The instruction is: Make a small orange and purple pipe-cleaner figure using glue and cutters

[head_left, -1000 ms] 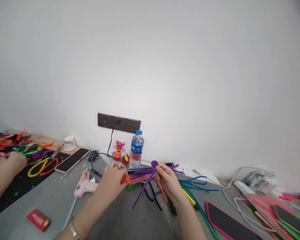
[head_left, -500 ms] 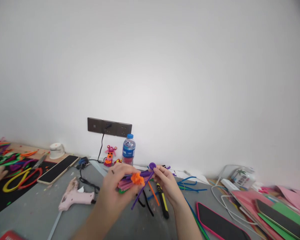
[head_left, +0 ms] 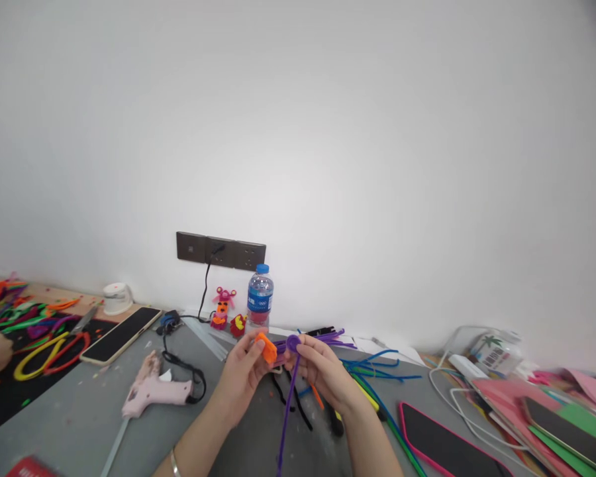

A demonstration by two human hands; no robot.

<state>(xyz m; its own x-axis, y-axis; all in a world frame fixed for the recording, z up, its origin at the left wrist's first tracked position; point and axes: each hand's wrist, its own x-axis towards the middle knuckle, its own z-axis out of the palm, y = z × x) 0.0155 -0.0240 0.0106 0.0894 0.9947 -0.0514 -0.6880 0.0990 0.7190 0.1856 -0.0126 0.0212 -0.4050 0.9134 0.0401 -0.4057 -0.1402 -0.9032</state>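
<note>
Purple coil: pinched in right hand | Orange piece: held by left hand, near coil

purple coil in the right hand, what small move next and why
Perhaps bring the purple coil up against the orange piece to compare them: the right hand pinches the coil, its tail hanging down, while the left hand holds the orange piece close beside it.

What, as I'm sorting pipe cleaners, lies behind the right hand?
Behind the right hand, purple pipe cleaners and blue pipe cleaners protrude; their covered stretches are hidden.
</note>
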